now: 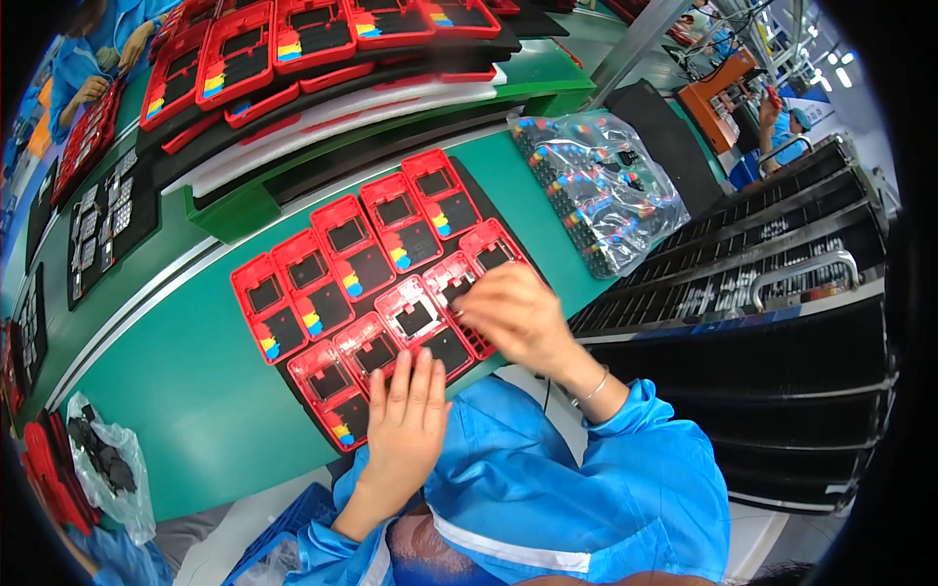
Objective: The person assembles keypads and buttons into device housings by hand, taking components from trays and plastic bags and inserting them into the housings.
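Two rows of red plastic casings (pixel 342 210) lie on a black mat (pixel 476 190) in front of me. Each has a square window, and many carry yellow and blue pieces in a dark lower panel. My left hand (pixel 405 415) rests flat, fingers stretched out, over a near-row casing (pixel 365 337). My right hand (pixel 518 317) is pinched, slightly blurred, above another near-row casing (pixel 451 264) with a dark grid in its lower part. Whatever sits between those fingertips is hidden. Between the hands, one casing (pixel 399 293) shows a pale frame around its window.
Beyond the mat, a green raised stand (pixel 234 210) bears stacked layers of similar casings. A clear bag (pixel 601 190) with small coloured parts lies at right on the green table (pixel 195 410). Black slotted racks (pixel 723 381) stand right. Another bag (pixel 112 464) is at left; co-workers sit farther off.
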A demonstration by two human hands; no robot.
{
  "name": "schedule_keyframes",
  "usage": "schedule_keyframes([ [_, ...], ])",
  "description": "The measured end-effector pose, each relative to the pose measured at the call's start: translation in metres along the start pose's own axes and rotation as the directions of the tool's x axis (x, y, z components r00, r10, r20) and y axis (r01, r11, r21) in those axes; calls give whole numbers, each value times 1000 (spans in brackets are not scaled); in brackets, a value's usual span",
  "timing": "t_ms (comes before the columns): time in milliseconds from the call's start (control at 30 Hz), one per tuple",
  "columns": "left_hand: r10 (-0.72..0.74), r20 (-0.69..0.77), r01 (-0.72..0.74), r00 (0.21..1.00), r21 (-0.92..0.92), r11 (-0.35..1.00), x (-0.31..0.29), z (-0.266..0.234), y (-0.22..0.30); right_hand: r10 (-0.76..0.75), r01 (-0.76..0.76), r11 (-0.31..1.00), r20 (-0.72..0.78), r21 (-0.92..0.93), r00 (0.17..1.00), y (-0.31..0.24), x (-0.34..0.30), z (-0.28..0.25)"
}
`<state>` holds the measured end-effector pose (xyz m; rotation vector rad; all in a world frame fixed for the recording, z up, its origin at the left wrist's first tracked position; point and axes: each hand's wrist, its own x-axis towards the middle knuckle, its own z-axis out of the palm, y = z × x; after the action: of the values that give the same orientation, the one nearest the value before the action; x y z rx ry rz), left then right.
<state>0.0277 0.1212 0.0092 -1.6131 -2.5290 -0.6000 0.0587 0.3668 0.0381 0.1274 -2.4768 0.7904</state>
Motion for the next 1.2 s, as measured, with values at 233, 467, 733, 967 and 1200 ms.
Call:
schedule_keyframes([
  [233,86,118,-109,989,205,973,31,22,6,254,-383,858,-365,-342,896,126,24,-116],
  [467,49,99,-68,994,203,977,32,18,10,565,-526,503,-200,-686,801,278,7,-172],
  [733,11,49,-19,999,159,987,30,26,15,561,-599,546,-275,-586,781,265,12,-169],
  [967,29,-1,-29,1000,225,974,32,27,17,310,-542,744,-516,-391,798,176,14,-161],
  [1200,31,-55,-23,998,138,990,36,27,15,675,-645,620,116,446,729,59,19,-107],
])
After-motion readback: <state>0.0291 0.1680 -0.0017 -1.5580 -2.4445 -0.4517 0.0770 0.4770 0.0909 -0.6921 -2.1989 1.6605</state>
